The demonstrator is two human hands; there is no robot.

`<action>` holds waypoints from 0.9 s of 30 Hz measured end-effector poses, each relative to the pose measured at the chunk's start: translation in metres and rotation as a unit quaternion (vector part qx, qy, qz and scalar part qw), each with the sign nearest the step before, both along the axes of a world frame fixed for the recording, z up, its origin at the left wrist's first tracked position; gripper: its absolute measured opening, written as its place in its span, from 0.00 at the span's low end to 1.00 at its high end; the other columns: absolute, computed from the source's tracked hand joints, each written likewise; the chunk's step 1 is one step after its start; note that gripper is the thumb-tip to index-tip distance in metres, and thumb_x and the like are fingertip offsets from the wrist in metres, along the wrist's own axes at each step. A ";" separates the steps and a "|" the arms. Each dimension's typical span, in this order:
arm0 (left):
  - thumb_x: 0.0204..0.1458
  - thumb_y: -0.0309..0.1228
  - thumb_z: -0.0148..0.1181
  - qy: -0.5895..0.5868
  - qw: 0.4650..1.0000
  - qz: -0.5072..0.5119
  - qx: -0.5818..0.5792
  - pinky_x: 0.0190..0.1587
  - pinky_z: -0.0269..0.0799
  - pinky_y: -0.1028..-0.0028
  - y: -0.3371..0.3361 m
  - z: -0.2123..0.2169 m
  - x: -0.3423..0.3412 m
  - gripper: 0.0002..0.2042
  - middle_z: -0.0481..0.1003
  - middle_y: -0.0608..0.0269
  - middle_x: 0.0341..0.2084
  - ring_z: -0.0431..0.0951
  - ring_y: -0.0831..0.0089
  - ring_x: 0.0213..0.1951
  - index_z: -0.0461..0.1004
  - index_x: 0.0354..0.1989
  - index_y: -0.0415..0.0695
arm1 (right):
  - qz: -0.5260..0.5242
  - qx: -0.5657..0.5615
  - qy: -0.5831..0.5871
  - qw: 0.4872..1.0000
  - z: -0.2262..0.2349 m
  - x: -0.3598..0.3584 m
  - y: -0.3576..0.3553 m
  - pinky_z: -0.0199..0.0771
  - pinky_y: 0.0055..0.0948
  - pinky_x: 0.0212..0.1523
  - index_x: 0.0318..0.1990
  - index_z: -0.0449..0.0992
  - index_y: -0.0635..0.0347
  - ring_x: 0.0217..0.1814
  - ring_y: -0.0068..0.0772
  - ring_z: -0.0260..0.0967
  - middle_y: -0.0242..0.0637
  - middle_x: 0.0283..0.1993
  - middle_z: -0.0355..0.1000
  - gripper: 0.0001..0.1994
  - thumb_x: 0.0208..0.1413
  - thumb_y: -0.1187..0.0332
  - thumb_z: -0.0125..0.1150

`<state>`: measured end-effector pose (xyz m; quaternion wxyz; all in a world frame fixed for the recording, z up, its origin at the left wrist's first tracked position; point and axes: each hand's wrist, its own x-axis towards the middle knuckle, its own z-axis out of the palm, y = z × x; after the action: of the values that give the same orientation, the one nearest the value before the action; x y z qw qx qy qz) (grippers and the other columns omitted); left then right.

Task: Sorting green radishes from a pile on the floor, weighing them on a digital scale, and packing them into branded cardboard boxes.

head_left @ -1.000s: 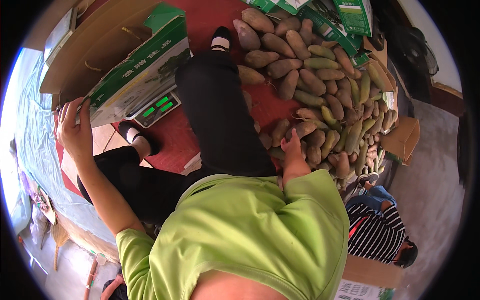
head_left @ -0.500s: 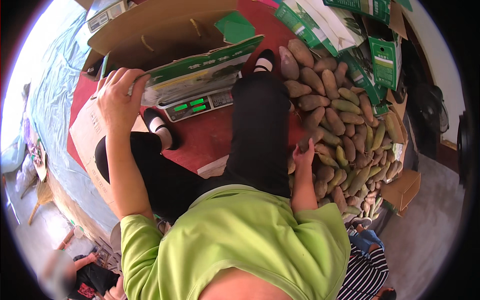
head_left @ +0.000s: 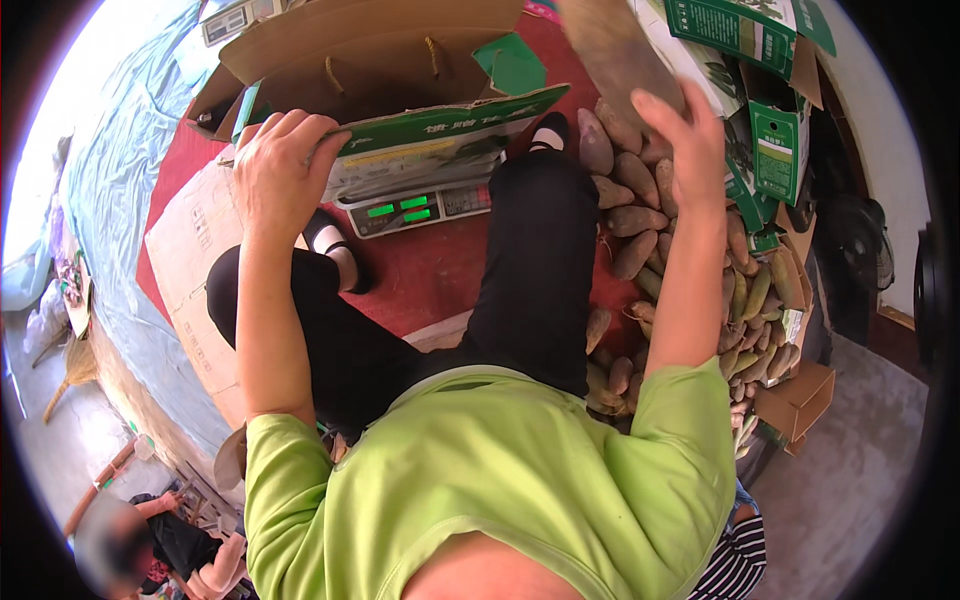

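My left hand [head_left: 282,178] grips the left end of the near wall of an open green and brown carton [head_left: 450,128]. The carton rests on a digital scale [head_left: 420,212] with lit green displays. Raised at the upper right, my right hand [head_left: 692,150] holds a long, dirt-covered radish [head_left: 618,50], slightly blurred by motion. Below that hand and forearm spreads a heap of brownish and green radishes [head_left: 635,221]. My right arm hides part of the heap. The inside bottom of the carton is out of sight.
Printed green cartons [head_left: 775,150] stand beyond the heap, with a small brown box [head_left: 797,402] at its right side. Flattened cardboard [head_left: 190,250] lies by my left leg on the red mat [head_left: 420,270]. A fan [head_left: 865,240] stands far right. Another person [head_left: 185,545] is at lower left.
My right hand has risen from the heap, lifting a radish up and forward. My left hand stays on the carton's edge. The whole view has shifted slightly.
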<state>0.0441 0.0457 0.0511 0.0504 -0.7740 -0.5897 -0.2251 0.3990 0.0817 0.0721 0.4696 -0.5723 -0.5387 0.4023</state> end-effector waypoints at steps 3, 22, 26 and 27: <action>0.46 0.33 0.60 -0.006 1.000 -0.017 0.006 0.39 0.65 0.69 0.003 -0.001 0.001 0.06 0.74 0.65 0.24 0.74 0.65 0.32 0.76 0.29 0.45 | 0.139 0.078 -0.105 0.982 0.022 -0.033 0.032 0.69 0.23 0.36 0.44 0.75 0.62 0.36 0.27 0.72 0.35 0.38 0.75 0.24 0.41 0.56 0.66; 0.43 0.34 0.62 -0.048 0.997 -0.053 0.022 0.47 0.65 0.66 -0.007 0.000 -0.026 0.11 0.75 0.65 0.33 0.74 0.65 0.39 0.77 0.37 0.49 | 0.114 0.110 -0.134 0.978 -0.034 -0.070 0.048 0.67 0.17 0.33 0.40 0.77 0.63 0.31 0.16 0.68 0.31 0.31 0.75 0.10 0.51 0.69 0.60; 0.44 0.27 0.59 -0.126 0.985 -0.035 -0.112 0.59 0.57 0.66 -0.053 0.033 -0.057 0.20 0.70 0.58 0.52 0.67 0.59 0.55 0.73 0.50 0.47 | -0.018 0.074 -0.020 0.997 -0.074 0.022 0.023 0.64 0.14 0.32 0.39 0.77 0.63 0.31 0.12 0.64 0.25 0.31 0.72 0.07 0.53 0.73 0.59; 0.44 0.26 0.58 -0.102 0.986 -0.041 -0.123 0.60 0.55 0.67 -0.067 0.025 -0.084 0.22 0.69 0.58 0.54 0.65 0.61 0.58 0.72 0.51 0.45 | -0.035 0.050 -0.067 0.996 -0.089 0.044 0.015 0.63 0.13 0.32 0.39 0.77 0.64 0.30 0.11 0.62 0.23 0.29 0.70 0.07 0.53 0.73 0.59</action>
<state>-0.0404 -0.0216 0.0757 -0.1146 -0.7711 -0.5825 -0.2304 0.4426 0.0970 -0.0166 0.4741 -0.5925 -0.5678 0.3191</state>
